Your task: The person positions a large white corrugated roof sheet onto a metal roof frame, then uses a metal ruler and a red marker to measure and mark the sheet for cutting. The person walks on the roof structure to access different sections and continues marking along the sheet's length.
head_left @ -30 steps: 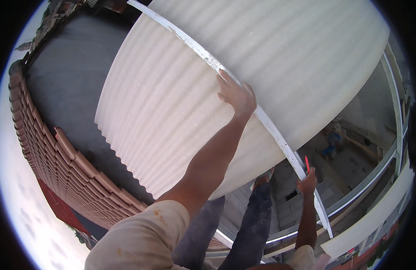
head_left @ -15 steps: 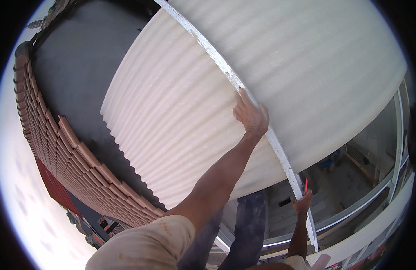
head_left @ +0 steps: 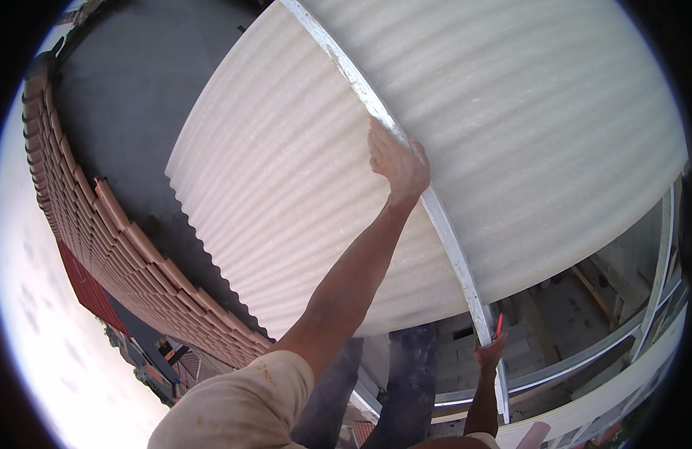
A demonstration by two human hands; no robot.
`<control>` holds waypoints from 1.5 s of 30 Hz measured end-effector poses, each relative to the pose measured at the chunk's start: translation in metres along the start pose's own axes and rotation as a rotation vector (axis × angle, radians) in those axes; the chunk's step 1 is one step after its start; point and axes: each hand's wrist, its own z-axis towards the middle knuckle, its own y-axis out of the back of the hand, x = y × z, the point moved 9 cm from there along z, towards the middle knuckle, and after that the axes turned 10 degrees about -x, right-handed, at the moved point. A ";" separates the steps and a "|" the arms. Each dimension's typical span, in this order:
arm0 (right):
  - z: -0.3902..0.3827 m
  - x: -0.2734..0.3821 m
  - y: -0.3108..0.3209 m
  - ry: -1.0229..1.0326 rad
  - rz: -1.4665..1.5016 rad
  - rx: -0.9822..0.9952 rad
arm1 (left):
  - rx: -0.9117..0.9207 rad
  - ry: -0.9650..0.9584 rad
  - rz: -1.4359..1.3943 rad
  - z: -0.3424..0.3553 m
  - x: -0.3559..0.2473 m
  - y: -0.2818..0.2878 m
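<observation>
Holds long, narrow, silvery-white metal bar (head_left: 454, 251) midway with half-open left hand (head_left: 400, 166), straddling it between fingers and thumb. Grips same bar lower down in closed right hand (head_left: 490, 350), with thin red stick (head_left: 500, 325) poking up from fist. Lies, as bar, across ridges of broad off-white corrugated sheet (head_left: 271, 172), overhanging near edge. Bordered, as sheet, at left by dark grey surface (head_left: 151, 97), then brown roof tiles (head_left: 129, 247).

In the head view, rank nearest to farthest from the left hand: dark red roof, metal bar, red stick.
1. Metal bar: touching the left hand.
2. Red stick: lower right, by the right hand.
3. Dark red roof: far left.
</observation>
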 end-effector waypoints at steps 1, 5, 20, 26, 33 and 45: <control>0.001 0.006 0.002 0.012 0.017 0.010 | 0.001 -0.004 -0.003 0.000 0.001 -0.001; 0.000 0.006 0.004 0.101 0.016 -0.041 | 0.006 -0.017 -0.007 0.001 0.003 0.000; 0.000 0.002 -0.005 0.039 0.004 0.084 | -0.067 -0.135 -0.029 0.000 -0.001 0.006; 0.003 0.010 0.001 0.061 0.079 0.043 | 0.013 -0.065 -0.032 0.002 0.000 0.000; -0.004 0.041 0.037 0.139 0.075 0.002 | 0.055 -0.016 0.003 0.004 0.005 0.001; 0.180 0.443 0.103 0.387 0.539 0.018 | 0.039 0.023 -0.027 0.005 0.004 0.014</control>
